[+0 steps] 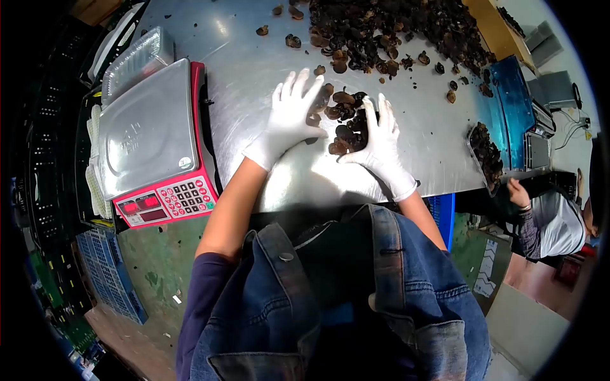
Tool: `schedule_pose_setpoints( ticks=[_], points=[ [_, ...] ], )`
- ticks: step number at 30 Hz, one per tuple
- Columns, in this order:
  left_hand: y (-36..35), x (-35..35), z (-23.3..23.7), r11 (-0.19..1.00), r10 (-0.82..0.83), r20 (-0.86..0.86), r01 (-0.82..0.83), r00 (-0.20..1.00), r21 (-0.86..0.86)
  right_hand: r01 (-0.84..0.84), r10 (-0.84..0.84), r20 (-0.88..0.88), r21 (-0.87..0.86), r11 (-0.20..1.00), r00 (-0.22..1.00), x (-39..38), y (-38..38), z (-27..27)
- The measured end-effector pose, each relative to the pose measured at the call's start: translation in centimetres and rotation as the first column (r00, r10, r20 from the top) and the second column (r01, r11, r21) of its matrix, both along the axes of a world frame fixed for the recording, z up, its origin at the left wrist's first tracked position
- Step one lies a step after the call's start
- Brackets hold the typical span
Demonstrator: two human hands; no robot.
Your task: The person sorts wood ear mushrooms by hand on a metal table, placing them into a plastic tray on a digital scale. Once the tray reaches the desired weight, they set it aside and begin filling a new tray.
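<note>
A small heap of dark brown dried wood ear mushrooms [346, 111] lies on the metal table [241, 76] between my two white-gloved hands. My left hand [291, 114] is at the heap's left side, fingers spread and thumb pointing toward the pieces. On the other side, my right hand [381, 146] is also open, its fingers and thumb alongside the heap's edge. Neither hand is closed around a piece. Beyond them, a much larger pile of the same mushrooms [394, 28] covers the far part of the table, with loose pieces scattered before it.
A red scale [152, 127] with a metal plate stands at the left, and clear plastic trays [136, 63] are behind it. A filled clear tray [486, 155] sits at the table's right edge, near a blue panel [508, 95]. Another person [556, 222] is at the right.
</note>
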State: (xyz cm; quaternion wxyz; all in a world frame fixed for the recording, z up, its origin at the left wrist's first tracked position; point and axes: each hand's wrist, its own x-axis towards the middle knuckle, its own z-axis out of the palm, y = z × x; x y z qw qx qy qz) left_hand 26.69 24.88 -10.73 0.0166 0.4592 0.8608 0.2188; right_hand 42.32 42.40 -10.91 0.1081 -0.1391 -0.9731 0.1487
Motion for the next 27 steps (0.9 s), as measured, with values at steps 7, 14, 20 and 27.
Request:
schedule_pose_setpoints(
  ticks=[7,14,20,27],
  points=[
    [1.2,-1.0,0.1,0.983,-0.184,0.082,0.185,0.98,-0.004,-0.216,0.219,0.095,-0.041,0.976,0.971,-3.7,0.6,0.7],
    [-8.7,-3.1,6.7,0.979,0.007,-0.308,0.056,0.951,0.195,-0.149,0.154,-0.22,0.035,0.988,0.963,-0.5,2.0,0.8],
    [-21.4,-23.8,11.1,0.775,0.525,-0.327,-0.6,0.786,-0.198,0.055,-0.109,-0.326,-0.169,0.984,0.939,5.0,3.7,-1.7],
    [-26.1,-32.4,8.6,0.65,0.352,-0.301,-0.463,0.886,-0.603,0.294,-0.359,-0.278,-0.251,0.922,0.891,5.9,2.8,-2.6]
  ],
)
